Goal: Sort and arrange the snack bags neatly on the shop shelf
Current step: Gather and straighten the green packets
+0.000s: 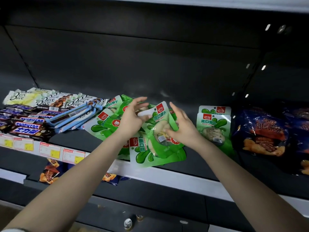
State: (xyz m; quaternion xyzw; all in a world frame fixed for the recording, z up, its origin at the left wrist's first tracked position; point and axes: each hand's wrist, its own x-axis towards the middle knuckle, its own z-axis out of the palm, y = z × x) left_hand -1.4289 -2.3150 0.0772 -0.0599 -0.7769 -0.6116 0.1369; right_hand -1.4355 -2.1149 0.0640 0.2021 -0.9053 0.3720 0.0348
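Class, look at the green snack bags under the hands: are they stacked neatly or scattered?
Scattered. The green bags overlap at different angles, one overhanging the shelf edge, unlike the aligned stack to their right.

A shop: price tags line a dark shelf stocked with snack bags.

Single head-worn wide-angle view, looking forward and down from standing height, close to dark shop shelf; both forearms reach in from bottom edge.
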